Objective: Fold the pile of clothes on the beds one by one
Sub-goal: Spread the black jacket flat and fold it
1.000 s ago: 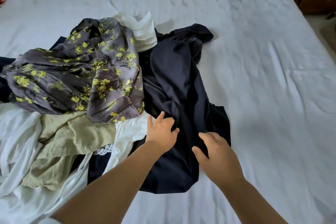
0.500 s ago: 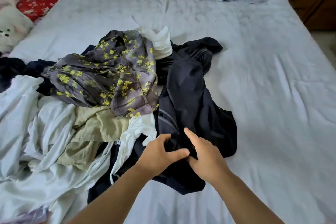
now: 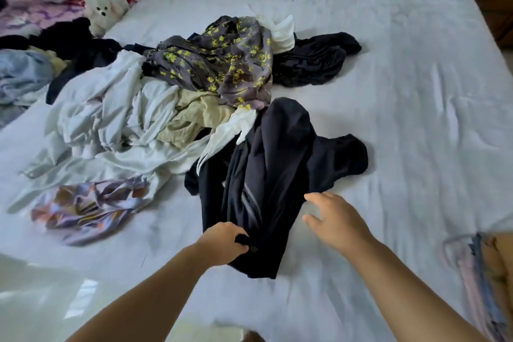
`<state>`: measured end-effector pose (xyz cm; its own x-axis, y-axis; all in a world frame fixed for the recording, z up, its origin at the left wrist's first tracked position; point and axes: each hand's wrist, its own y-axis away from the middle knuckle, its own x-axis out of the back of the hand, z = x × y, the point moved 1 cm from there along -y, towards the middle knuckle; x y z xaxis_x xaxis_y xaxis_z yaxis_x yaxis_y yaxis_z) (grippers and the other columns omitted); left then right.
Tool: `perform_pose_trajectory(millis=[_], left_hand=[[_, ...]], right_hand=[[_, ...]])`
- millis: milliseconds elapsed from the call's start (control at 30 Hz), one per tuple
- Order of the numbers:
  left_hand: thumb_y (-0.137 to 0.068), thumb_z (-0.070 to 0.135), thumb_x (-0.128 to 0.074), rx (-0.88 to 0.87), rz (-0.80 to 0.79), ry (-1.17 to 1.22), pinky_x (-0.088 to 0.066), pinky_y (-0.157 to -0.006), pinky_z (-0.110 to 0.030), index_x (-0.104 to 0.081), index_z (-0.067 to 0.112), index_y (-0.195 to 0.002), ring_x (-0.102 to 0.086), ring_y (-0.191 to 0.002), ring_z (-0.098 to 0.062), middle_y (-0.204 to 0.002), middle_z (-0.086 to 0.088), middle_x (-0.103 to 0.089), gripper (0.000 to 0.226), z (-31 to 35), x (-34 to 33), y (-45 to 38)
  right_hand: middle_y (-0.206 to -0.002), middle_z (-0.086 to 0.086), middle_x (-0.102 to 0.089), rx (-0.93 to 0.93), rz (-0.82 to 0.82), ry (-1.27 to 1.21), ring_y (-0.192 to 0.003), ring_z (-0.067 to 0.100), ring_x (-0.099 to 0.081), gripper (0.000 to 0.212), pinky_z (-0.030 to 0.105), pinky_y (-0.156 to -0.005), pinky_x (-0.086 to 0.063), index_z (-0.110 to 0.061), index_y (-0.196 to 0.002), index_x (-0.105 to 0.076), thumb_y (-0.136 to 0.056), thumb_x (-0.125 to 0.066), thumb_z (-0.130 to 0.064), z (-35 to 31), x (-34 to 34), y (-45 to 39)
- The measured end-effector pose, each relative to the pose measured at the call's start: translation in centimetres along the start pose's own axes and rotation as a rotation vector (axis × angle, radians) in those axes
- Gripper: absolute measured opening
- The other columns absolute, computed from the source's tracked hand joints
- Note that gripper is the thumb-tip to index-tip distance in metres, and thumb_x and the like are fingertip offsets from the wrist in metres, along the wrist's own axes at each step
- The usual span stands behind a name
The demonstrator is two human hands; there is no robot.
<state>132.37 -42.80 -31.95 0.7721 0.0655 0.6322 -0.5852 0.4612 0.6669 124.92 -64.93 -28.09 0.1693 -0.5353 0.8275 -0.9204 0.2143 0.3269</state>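
Dark garment pulled to the near side of the pile on the bed

The left hand (image 3: 223, 241) grips the near end of the dark garment (image 3: 274, 175), fingertips buried in cloth; the right hand (image 3: 334, 219), blurred, hovers with fingers spread beside it. The pile of clothes (image 3: 172, 97) overlaps the garment's far left edge on the bed (image 3: 402, 119).

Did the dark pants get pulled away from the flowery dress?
Yes. The dark pants, gripped by the left hand, have slid toward the person, away from the flowery dress. Another dark garment stays behind beside the dress.
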Motion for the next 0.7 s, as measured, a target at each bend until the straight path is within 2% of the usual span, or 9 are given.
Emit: perform_pose_trajectory(millis=[67,167,233,267,333,400,467,567,700], left_hand=[[-0.092,0.031,-0.056,0.026,-0.065,-0.058,-0.048,-0.087,-0.025,-0.064,0.023,-0.12,-0.058,-0.107,-0.017,-0.117,0.004,-0.063,0.03,-1.2,-2.0,2.5],[-0.089,0.034,-0.055,0.088,-0.153,-0.265,-0.044,-0.093,-0.028,-0.066,0.024,-0.114,-0.057,-0.107,-0.018,-0.116,0.003,-0.064,0.03,-3.4,-4.1,5.4],[-0.08,0.046,-0.06,0.152,-0.187,-0.407,-0.034,-0.103,-0.035,-0.068,0.029,-0.106,-0.052,-0.111,-0.018,-0.116,0.005,-0.061,0.032,-4.8,-4.8,6.2],[-0.076,0.054,-0.062,0.174,-0.159,-0.411,-0.032,-0.104,-0.037,-0.067,0.031,-0.103,-0.05,-0.112,-0.018,-0.116,0.005,-0.057,0.036,-5.3,-5.0,6.3],[-0.072,0.061,-0.065,0.181,0.032,-0.223,-0.039,-0.095,-0.032,-0.063,0.032,-0.103,-0.05,-0.109,-0.016,-0.116,0.006,-0.051,0.043,-5.5,-4.6,5.9],[-0.078,0.057,-0.064,0.151,0.25,0.008,-0.044,-0.088,-0.026,-0.057,0.031,-0.119,-0.053,-0.105,-0.012,-0.118,0.01,-0.049,0.049,-4.6,-3.6,4.8],[-0.085,0.05,-0.062,0.091,0.36,0.107,-0.046,-0.088,-0.026,-0.05,0.028,-0.13,-0.054,-0.107,-0.01,-0.125,0.011,-0.048,0.052,-3.4,-2.6,2.4],[-0.088,0.042,-0.061,0.032,0.411,0.219,-0.041,-0.094,-0.025,-0.04,0.023,-0.14,-0.047,-0.123,-0.012,-0.14,0.007,-0.041,0.059,-1.3,-1.1,-1.7],[-0.088,0.034,-0.065,0.066,0.365,0.443,-0.032,-0.106,-0.027,-0.018,0.019,-0.15,-0.032,-0.138,-0.014,-0.153,0.002,-0.027,0.08,0.6,0.6,-7.6]], right_hand=[[-0.134,-0.004,-0.048,0.008,-0.028,-0.012,-0.127,0.016,-0.042,0.047,0.026,-0.098,-0.039,-0.022,-0.141,-0.04,-0.096,-0.05,-0.031,-0.3,-1.2,2.1],[-0.133,-0.003,-0.048,0.008,-0.079,-0.017,-0.126,0.017,-0.043,0.048,0.027,-0.098,-0.04,-0.023,-0.14,-0.041,-0.095,-0.052,-0.031,-1.1,-3.0,4.7],[-0.132,-0.003,-0.049,0.006,-0.113,0.01,-0.124,0.018,-0.043,0.047,0.029,-0.097,-0.042,-0.023,-0.139,-0.041,-0.095,-0.051,-0.033,-1.2,-3.9,5.4],[-0.132,-0.003,-0.048,0.005,-0.127,0.028,-0.123,0.019,-0.043,0.046,0.03,-0.097,-0.042,-0.023,-0.139,-0.041,-0.095,-0.05,-0.033,-1.3,-4.3,5.5],[-0.134,-0.003,-0.047,-0.002,-0.137,0.049,-0.123,0.019,-0.044,0.046,0.03,-0.096,-0.043,-0.022,-0.139,-0.041,-0.095,-0.05,-0.034,-1.3,-4.5,5.0],[-0.136,-0.003,-0.045,-0.014,-0.123,0.051,-0.121,0.018,-0.045,0.047,0.029,-0.095,-0.043,-0.022,-0.139,-0.041,-0.095,-0.05,-0.033,-1.3,-4.5,3.9],[-0.137,-0.004,-0.044,-0.018,-0.105,0.051,-0.122,0.017,-0.045,0.047,0.027,-0.094,-0.042,-0.021,-0.139,-0.042,-0.095,-0.051,-0.033,-1.2,-4.3,2.1],[-0.139,-0.004,-0.043,-0.033,-0.094,0.054,-0.122,0.015,-0.044,0.048,0.028,-0.096,-0.042,-0.02,-0.14,-0.042,-0.094,-0.052,-0.033,-0.8,-4.1,-0.6],[-0.141,-0.003,-0.041,-0.082,-0.078,0.07,-0.127,0.017,-0.039,0.051,0.03,-0.1,-0.04,-0.018,-0.141,-0.039,-0.094,-0.053,-0.034,0.5,-4.0,-4.9]])
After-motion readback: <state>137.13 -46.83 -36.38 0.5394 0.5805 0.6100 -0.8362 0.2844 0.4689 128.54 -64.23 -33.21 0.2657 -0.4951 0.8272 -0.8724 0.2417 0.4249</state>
